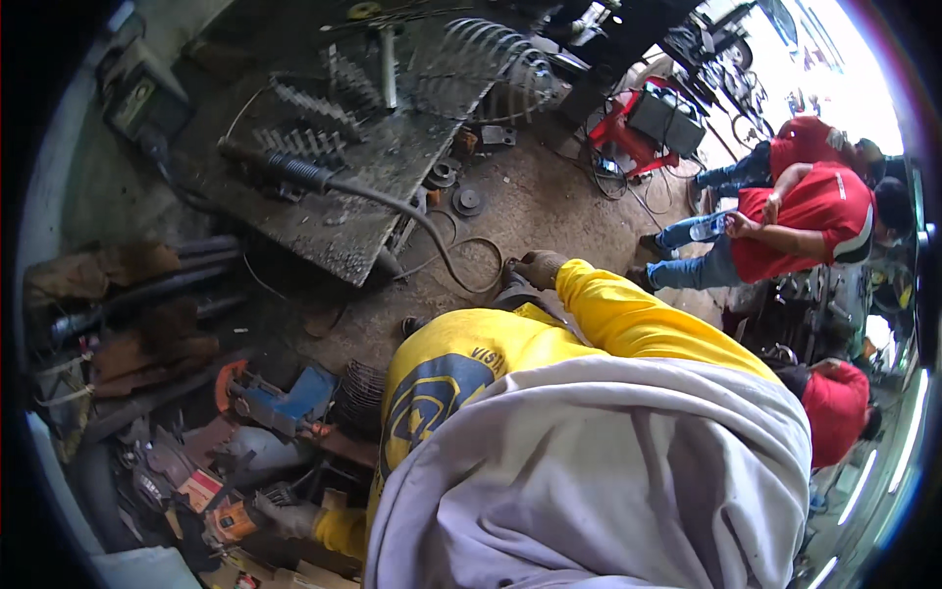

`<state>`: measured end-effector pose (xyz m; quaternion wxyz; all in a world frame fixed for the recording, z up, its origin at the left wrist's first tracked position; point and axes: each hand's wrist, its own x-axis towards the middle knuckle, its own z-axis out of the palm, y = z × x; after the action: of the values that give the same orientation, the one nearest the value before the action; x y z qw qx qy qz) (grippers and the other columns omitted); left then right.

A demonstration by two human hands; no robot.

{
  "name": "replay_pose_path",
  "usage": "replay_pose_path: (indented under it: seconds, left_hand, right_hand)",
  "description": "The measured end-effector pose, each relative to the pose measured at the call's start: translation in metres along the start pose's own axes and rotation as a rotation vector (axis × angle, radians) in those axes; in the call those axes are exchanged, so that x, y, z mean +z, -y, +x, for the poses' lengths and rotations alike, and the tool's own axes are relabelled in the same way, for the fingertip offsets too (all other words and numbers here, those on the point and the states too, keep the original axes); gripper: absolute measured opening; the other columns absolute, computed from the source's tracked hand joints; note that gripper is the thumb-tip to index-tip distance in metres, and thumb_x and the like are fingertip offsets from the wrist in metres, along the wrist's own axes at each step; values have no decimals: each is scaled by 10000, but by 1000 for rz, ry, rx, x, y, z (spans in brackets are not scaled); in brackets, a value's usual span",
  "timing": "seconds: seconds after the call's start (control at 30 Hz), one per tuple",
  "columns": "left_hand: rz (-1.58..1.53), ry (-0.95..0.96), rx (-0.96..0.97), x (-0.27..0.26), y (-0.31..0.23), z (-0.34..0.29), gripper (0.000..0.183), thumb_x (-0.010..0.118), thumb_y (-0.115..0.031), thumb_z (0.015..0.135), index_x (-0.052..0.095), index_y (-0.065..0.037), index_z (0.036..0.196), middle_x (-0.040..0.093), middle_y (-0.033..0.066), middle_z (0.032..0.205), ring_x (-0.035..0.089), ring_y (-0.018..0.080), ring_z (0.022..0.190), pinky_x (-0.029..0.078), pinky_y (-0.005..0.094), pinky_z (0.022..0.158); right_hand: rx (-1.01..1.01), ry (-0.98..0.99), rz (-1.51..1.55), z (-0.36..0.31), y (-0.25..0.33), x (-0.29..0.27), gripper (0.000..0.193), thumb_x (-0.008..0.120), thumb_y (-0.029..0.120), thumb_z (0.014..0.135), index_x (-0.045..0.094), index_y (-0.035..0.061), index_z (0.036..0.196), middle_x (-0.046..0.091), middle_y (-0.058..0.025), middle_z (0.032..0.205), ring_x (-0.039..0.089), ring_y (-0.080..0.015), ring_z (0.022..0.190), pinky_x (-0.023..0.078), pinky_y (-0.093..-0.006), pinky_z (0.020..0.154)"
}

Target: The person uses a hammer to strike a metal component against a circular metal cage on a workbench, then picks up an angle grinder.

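My left hand (287, 515), at the lower left in a greyish glove, reaches out beside an orange tool (233, 520). Its fingers look stretched toward the tool, though dim light blurs the contact. A red-and-white box (200, 489) lies close by. Farther forward, my right hand (539, 269) is bent, its fingers curled at a small dark thing that I cannot make out, just above my dark trouser leg. Yellow sleeves cover both arms, and a pale cloth (608, 461) drapes over my upper body.
A dark metal table (343, 231) bears metal strips, a wire spiral (496, 59) and a black handle (294, 170) whose cable (417, 214) loops to the floor. Left lie pipes and a blue machine part (299, 398). At right are a red chair (628, 137) and people in red shirts (805, 211).
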<state>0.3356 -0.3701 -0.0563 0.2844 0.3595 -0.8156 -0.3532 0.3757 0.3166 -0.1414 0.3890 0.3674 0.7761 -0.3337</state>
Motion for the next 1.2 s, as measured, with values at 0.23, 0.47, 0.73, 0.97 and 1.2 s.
replay_pose_path:
  seconds: [0.23,0.47,0.73,0.97,1.2]
  left_hand:
    - [-536,15,206,27,-166,-99,618,690,-224,952,430,98,1411,579,215,1283,636,302,1097,550,398,911]
    - [-795,936,661,52,-349,-243,759,677,-352,900,409,114,1435,619,174,1039,609,270,881,513,360,801]
    - [-760,1569,801,132,-407,-408,908,768,-461,794,416,68,1444,647,171,1157,651,278,975,533,372,874]
    - [-655,2014,1118,179,-436,-466,958,835,-391,744,378,28,1474,644,149,1256,657,251,1079,538,378,924]
    - [-536,1941,1250,192,-448,-489,890,827,-119,737,348,10,1476,642,145,1252,675,233,1072,555,375,917]
  right_hand:
    - [-174,-111,-98,-10,-51,-12,550,560,497,951,699,56,1248,722,-181,1178,692,-326,1078,528,-408,941]
    - [-750,-292,382,-108,-23,-107,572,616,525,959,632,103,1345,667,-172,1296,620,-339,1213,464,-416,1047]
    - [-1290,-156,855,-196,-12,-182,809,732,507,868,465,43,1475,603,-152,1390,550,-249,1303,421,-388,1104]
    - [-1288,-391,1446,-215,-53,-170,661,758,162,811,497,86,1414,625,-57,1271,561,-159,1195,446,-358,1053]
    - [-1217,-783,1568,-213,-41,-167,571,742,77,805,527,77,1334,630,-31,1215,591,-141,1121,478,-337,1005]
